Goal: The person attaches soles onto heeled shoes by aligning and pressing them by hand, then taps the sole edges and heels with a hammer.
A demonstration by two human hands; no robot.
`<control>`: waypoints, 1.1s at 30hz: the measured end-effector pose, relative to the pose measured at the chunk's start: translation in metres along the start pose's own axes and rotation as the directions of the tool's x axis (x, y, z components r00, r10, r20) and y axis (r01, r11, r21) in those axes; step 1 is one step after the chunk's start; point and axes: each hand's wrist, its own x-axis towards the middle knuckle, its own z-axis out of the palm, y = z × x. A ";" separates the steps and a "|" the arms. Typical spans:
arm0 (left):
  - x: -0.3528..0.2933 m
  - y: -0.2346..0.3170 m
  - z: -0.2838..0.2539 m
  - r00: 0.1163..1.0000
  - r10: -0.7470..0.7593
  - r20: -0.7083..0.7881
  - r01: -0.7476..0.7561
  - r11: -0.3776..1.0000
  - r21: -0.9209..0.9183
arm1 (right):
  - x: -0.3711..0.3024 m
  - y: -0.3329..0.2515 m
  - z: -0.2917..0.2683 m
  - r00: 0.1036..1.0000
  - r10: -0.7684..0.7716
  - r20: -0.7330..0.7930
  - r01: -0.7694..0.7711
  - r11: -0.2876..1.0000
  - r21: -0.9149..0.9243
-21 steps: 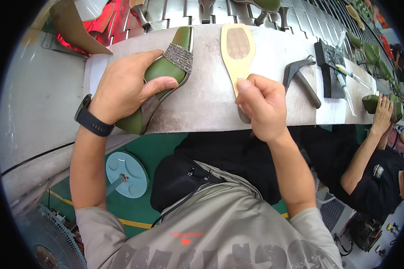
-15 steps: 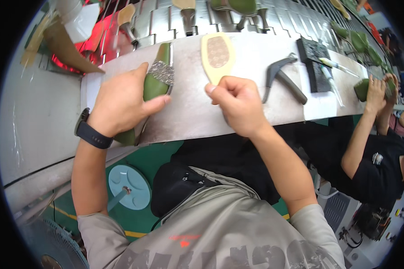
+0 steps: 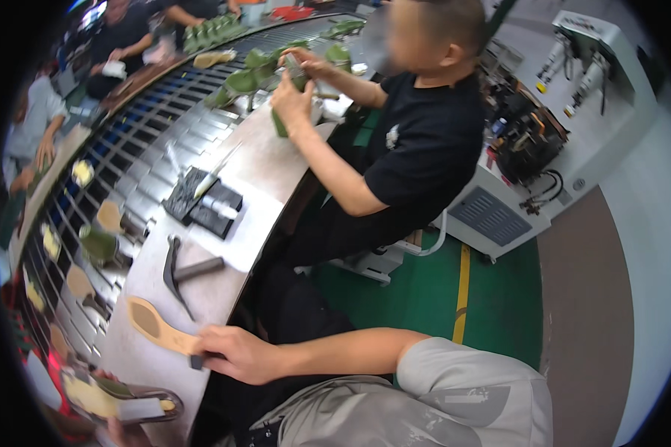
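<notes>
My right hand is closed on the narrow end of a tan shoe sole, held over the pale bench. Its broad end points away to the left, with a darker patch on the face, and a dark tip shows by my fingers. At the lower left, my left hand grips a green shoe, turned so that its pale yellowish underside faces up. Only part of that hand is visible. A hammer with a dark handle lies on the bench beyond the sole.
On the bench a black block carries pale pen-like tools. A slatted conveyor alongside bears tan soles and green shoes. To the right a co-worker in black holds a green shoe; white machines stand behind.
My view has swung to the right, bringing the co-worker and machines further in. The shoe under my left hand now shows its underside. My right hand still holds the sole.
</notes>
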 end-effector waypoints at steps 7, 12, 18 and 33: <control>-0.002 -0.026 -0.017 0.997 -0.038 0.071 0.060 0.935 -0.349 | -0.100 0.004 -0.017 0.854 0.393 0.342 -0.488 0.372 0.790; -0.023 -0.078 -0.037 0.985 -0.051 0.168 0.136 0.825 -0.548 | -0.027 0.014 0.013 0.626 0.567 0.536 -0.775 0.371 0.512; 0.036 0.041 0.081 0.999 0.035 0.004 -0.030 0.904 -0.426 | -0.006 -0.018 -0.003 0.851 0.411 0.328 -0.519 0.560 0.646; 0.000 0.076 0.119 0.993 -0.034 0.111 0.072 0.931 -0.358 | 0.042 -0.115 0.028 0.882 0.221 0.417 -0.441 0.700 0.562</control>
